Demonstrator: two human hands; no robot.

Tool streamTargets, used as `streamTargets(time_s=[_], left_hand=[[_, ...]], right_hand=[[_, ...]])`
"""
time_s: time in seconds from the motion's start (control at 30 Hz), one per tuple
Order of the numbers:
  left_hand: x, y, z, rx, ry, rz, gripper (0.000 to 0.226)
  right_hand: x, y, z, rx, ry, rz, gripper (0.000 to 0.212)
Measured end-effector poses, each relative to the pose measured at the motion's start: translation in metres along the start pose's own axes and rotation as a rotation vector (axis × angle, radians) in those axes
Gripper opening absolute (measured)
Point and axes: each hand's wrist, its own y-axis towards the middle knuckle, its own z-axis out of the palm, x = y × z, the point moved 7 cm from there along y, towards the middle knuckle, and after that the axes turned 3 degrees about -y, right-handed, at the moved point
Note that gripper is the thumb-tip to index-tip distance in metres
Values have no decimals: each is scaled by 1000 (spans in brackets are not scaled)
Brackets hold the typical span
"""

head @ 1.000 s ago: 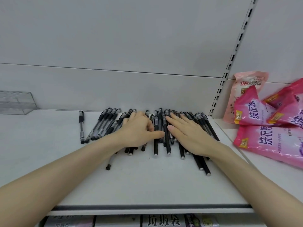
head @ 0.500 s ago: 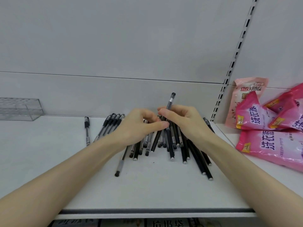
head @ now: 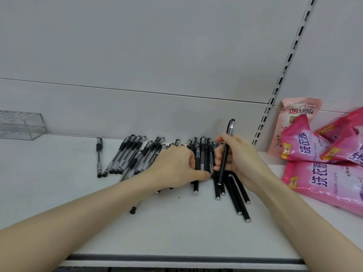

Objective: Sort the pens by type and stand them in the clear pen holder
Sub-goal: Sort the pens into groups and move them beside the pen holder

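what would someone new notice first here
A heap of pens lies mid-shelf, where the right hand holds one pen up at a tilt and the left hand grips others. Bright pink bags crowd the right side, and a clear pen holder stands far left.

A white shelf (head: 176,232) carries everything. A clear holder (head: 21,124) stands at its far left, against the back panel. A lone pen (head: 99,157) lies apart, just left of a fan of clear pens (head: 127,156). Right of those lie black pens (head: 235,195), ends toward the front edge. Pink bags (head: 318,173) overlap at the right
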Motion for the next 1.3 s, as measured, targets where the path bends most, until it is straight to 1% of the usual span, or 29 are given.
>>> streamTargets(time_s=[0.1,0.17,0.3,0.4,0.53,0.63,0.7,0.77,0.9,0.97,1.0,1.03,1.1,1.17,1.23,1.3], left_hand=[[5,0,1,81,-28,-54,42],[7,0,1,105,-52,-69,41],[8,-2,4,151,-27,-79,42],[11,-5,0,180,-133,-81,46],[15,-9,-25,73,-353,-52,49],[13,-10,-30,44,-449,-18,43],[10,-10,-31,48,-448,5,38],[12,-9,-37,50,-425,21,37],[42,-4,-62,0,-397,-24,23],[60,1,-69,-29,-362,-35,18],[67,3,-68,-22,-318,-44,22],[72,5,-65,1,-260,-53,30],[78,10,-56,92,-151,-44,52],[75,11,-45,197,-124,-2,69],[71,12,-36,294,-135,27,76],[68,13,-29,361,-131,45,73]], right_hand=[[-5,2,3,32,8,21,18],[-6,3,4,39,35,25,18],[-7,2,8,65,55,15,20],[-7,1,10,85,41,12,26],[-5,1,15,122,87,6,32],[0,-1,30,227,90,-41,31],[4,-2,39,248,64,-71,32],[9,0,44,222,60,-85,33],[10,-1,46,228,269,-19,30],[5,-5,48,247,291,22,25],[3,-6,49,258,289,33,22],[1,-5,51,269,284,39,21],[-2,-4,53,284,262,48,20],[-4,-4,54,290,201,47,19],[-6,-4,53,288,118,35,19],[-7,-5,51,279,62,25,19]])
